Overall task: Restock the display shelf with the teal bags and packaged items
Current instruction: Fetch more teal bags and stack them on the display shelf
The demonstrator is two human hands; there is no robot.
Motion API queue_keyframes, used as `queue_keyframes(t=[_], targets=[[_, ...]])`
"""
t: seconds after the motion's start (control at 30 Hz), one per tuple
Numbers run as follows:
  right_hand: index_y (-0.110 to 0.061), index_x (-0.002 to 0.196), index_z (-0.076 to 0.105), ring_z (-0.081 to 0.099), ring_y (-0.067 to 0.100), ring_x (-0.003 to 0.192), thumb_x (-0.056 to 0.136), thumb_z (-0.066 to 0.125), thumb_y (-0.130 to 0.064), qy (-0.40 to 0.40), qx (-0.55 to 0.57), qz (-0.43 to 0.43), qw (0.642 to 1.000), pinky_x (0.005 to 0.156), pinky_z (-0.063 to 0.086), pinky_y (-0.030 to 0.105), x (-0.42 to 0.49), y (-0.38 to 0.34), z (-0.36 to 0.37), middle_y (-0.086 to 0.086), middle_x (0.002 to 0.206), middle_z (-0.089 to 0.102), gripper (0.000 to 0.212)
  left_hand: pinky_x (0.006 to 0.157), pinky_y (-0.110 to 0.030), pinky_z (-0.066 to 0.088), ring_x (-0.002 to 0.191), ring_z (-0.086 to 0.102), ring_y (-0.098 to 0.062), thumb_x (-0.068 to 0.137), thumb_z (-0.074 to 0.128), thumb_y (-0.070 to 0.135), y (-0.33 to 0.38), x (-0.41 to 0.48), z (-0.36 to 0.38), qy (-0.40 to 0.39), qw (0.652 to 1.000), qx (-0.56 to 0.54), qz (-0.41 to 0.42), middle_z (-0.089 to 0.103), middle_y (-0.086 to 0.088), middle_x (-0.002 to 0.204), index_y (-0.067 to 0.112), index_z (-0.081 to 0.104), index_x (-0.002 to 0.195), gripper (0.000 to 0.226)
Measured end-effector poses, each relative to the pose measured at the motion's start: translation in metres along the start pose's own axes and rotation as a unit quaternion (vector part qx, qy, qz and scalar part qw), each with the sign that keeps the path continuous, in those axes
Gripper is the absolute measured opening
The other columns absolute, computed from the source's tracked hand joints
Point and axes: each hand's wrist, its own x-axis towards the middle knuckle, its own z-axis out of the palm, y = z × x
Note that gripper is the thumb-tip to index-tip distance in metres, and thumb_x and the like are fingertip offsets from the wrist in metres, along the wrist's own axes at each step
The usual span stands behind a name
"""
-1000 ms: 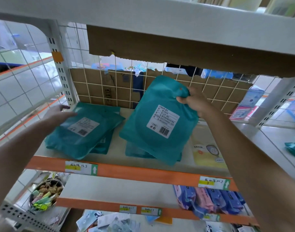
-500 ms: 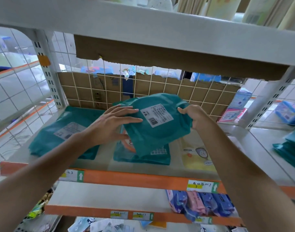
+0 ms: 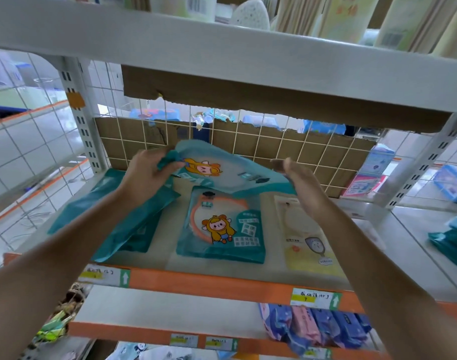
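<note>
HANDS: left hand pinches a corner of the teal bag; right hand at the opposite edge, grip blurred, we cannot tell | POSITION: bag spans both hands, above the flat cartoon-printed bag | RISK: we judge a one-corner hold may drop it askew onto the yellow packet under the right hand.

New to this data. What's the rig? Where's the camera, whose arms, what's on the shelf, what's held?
No machine: a person stocks a shop shelf bare-handed. The picture comes from a wide-angle camera on their head, looking forward and down, so the arms are the wearer's. The left hand grips a corner of a teal bag, cartoon side up, above the shelf. The right hand is at its opposite edge; blur hides the grip. On the shelf lie a second teal bag below it, a stack of teal bags left, a pale yellow packet right.
</note>
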Motion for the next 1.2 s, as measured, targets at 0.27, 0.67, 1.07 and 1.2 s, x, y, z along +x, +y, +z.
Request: queue_keyframes(t=[0.27, 0.67, 1.07, 1.2], targets=[[-0.025, 0.093, 0.062, 0.064, -0.002, 0.074, 0.081, 0.071, -0.021, -0.173, -0.132, -0.110, 0.970, 0.070, 0.050, 0.016, -0.016, -0.026, 0.015, -0.006, 0.088, 0.066, 0.015, 0.076, -0.041, 0.054, 0.084, 0.062, -0.027, 0.090, 0.057, 0.013, 0.020, 0.033, -0.008, -0.052, 0.998, -0.016, -0.029, 0.064, -0.018, 0.098, -0.005, 0.059, 0.105, 0.024], [-0.024, 0.074, 0.061, 0.061, 0.001, 0.063, 0.080, 0.071, -0.006, -0.154, -0.222, -0.092, 0.958, 0.068, 0.048, 0.022, -0.005, -0.030, 0.012, -0.003, 0.077, 0.066, 0.021, 0.096, -0.042, 0.037, 0.113, 0.050, -0.026, 0.075, 0.076, 0.029, 0.050, 0.037, -0.014, -0.035, 0.983, 0.142, 0.112, 0.047, -0.009, 0.134, 0.016, 0.040, 0.138, 0.074], [-0.014, 0.093, 0.065, 0.066, 0.006, 0.073, 0.082, 0.066, -0.007, -0.211, -0.121, -0.105, 0.964, 0.071, 0.052, 0.025, -0.002, -0.037, 0.009, -0.005, 0.083, 0.068, 0.013, 0.065, -0.026, 0.050, 0.075, 0.062, -0.008, 0.085, 0.065, 0.015, 0.056, 0.041, 0.000, -0.312, 0.948, 0.062, 0.030, 0.064, 0.004, 0.083, 0.011, 0.063, 0.097, 0.013], [-0.012, 0.112, 0.059, 0.066, 0.001, 0.069, 0.088, 0.059, -0.012, -0.124, -0.036, -0.050, 0.990, 0.064, 0.054, 0.019, -0.001, -0.023, -0.012, -0.003, 0.091, 0.065, 0.024, 0.052, -0.014, 0.050, 0.060, 0.063, -0.003, 0.086, 0.061, 0.010, 0.033, 0.034, -0.008, -0.217, 0.974, -0.022, -0.067, 0.063, 0.007, 0.080, 0.016, 0.060, 0.096, 0.011]])
